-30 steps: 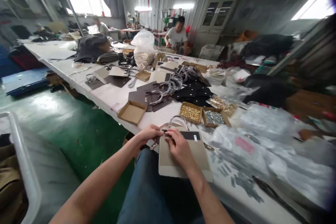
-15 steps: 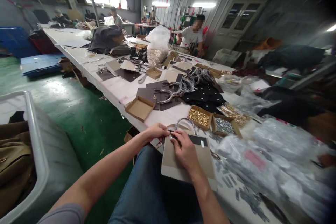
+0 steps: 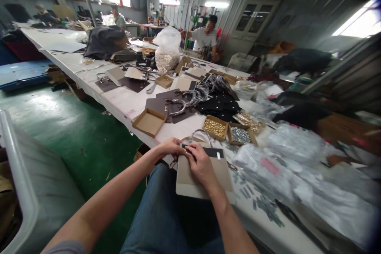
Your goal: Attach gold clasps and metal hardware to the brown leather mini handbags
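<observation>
Grey plastic bin (image 3: pixel 47 202): beside our white table (image 3: pixel 122 105), perhaps so we can reach its contents from our seat.
Cardboard tray (image 3: pixel 149 124): near the table's edge, probably for parts we want close.
Left hand (image 3: pixel 172 147): closed on the upper-left corner of our beige panel (image 3: pixel 189 180), likely steadying it.
Right hand (image 3: pixel 201 162): fingers bent together over the dark strip (image 3: pixel 210 151) near that corner; we cannot tell whether they pinch a small part.
Beige panel: at the table's edge above our lap (image 3: pixel 160 206); its underside is hidden from us.
Gold pieces (image 3: pixel 214 127), silver pieces (image 3: pixel 239 135): in neighbouring boxes just beyond, presumably so we don't mix them.
Plastic bags (image 3: pixel 253 158): heaped right, outside our working spot.
</observation>
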`<control>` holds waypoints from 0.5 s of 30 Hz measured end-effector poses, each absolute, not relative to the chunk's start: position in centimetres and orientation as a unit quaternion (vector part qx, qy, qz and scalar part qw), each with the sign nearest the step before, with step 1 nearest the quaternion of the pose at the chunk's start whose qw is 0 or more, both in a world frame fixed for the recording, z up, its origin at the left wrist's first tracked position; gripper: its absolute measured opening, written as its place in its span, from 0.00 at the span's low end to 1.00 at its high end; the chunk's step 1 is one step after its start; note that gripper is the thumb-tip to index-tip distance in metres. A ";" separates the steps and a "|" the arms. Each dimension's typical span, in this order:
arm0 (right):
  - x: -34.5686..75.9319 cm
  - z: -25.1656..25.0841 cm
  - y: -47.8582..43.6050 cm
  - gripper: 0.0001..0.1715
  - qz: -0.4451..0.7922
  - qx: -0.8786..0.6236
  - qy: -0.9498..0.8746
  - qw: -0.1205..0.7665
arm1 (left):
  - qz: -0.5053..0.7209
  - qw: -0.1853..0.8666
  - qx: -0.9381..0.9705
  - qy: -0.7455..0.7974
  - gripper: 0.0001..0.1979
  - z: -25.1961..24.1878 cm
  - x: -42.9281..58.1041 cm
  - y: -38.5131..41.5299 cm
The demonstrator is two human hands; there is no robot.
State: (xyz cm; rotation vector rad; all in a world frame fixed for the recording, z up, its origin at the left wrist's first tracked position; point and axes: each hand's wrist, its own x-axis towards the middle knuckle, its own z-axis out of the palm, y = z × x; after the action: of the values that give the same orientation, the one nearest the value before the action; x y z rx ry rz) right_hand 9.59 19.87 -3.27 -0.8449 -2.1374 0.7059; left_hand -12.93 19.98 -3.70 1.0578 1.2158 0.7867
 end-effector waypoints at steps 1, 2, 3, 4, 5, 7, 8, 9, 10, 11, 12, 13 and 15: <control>9.7 -3.2 19.7 0.16 0.276 -0.328 -0.828 0.362 | 0.338 0.623 0.464 0.532 0.20 -3.6 -12.8 19.9; 9.8 -3.0 19.6 0.15 0.278 -0.329 -0.826 0.363 | 0.332 0.621 0.469 0.533 0.20 -3.5 -12.6 19.8; 9.9 -2.8 19.4 0.15 0.279 -0.329 -0.825 0.364 | 0.327 0.620 0.477 0.531 0.20 -3.5 -12.5 19.7; 10.1 -2.7 19.3 0.15 0.281 -0.331 -0.824 0.365 | 0.325 0.613 0.482 0.535 0.20 -3.6 -12.4 19.7; 10.3 -2.6 19.2 0.16 0.281 -0.332 -0.824 0.363 | 0.320 0.611 0.488 0.535 0.22 -3.8 -12.4 19.8; 10.6 -2.5 19.3 0.16 0.279 -0.337 -0.826 0.355 | 0.313 0.607 0.502 0.531 0.24 -4.3 -12.4 20.1; 10.7 -2.5 19.4 0.15 0.277 -0.342 -0.825 0.354 | 0.307 0.609 0.505 0.530 0.25 -4.6 -12.5 20.3; 10.8 -2.5 19.4 0.14 0.275 -0.345 -0.826 0.351 | 0.304 0.610 0.511 0.524 0.27 -4.8 -12.5 20.4; 10.8 -2.5 19.5 0.13 0.274 -0.349 -0.826 0.348 | 0.303 0.610 0.515 0.521 0.28 -4.9 -12.5 20.5; 10.8 -2.4 19.5 0.13 0.273 -0.350 -0.828 0.343 | 0.301 0.609 0.520 0.518 0.29 -4.9 -12.6 20.6; 10.8 -2.1 19.5 0.13 0.272 -0.349 -0.831 0.337 | 0.298 0.610 0.524 0.515 0.30 -4.8 -12.6 20.6; 10.9 -1.7 19.4 0.13 0.272 -0.344 -0.836 0.330 | 0.296 0.610 0.526 0.514 0.31 -4.8 -12.5 20.6; 11.6 -0.4 19.2 0.19 0.264 -0.324 -0.846 0.330 | 0.293 0.610 0.527 0.514 0.31 -4.7 -12.5 20.6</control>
State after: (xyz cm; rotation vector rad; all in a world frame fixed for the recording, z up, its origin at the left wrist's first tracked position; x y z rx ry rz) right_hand 11.57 19.24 -0.41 -0.8488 -2.2139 0.6917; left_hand -12.45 20.65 -4.70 1.2172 1.1868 0.6755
